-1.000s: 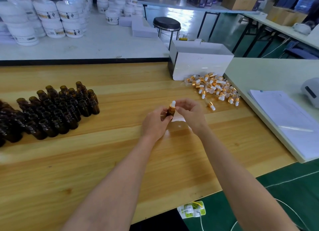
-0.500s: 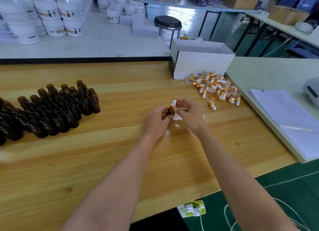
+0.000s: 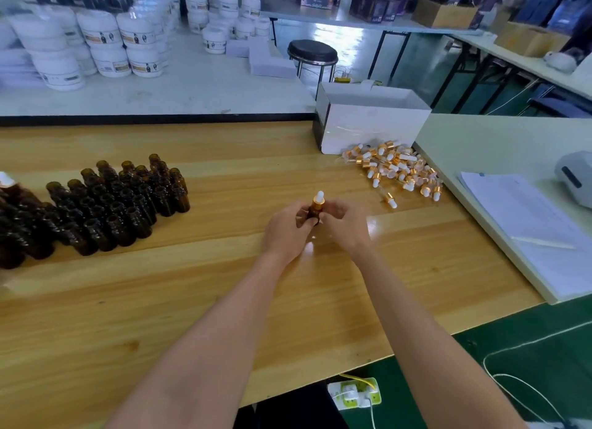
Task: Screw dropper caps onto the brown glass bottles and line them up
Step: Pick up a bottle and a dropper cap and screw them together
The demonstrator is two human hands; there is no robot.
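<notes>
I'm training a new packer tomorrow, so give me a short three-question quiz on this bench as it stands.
1. True or false: the bottle held between the left hand and right hand carries a dropper cap.
2. The loose caps lie on which side of the held bottle? A left, B right, C nearer the person.
3. Fill in: the grouped bottles on the wooden table stand ____ (capped/uncapped).
Key: 1 true; 2 B; 3 uncapped.
</notes>
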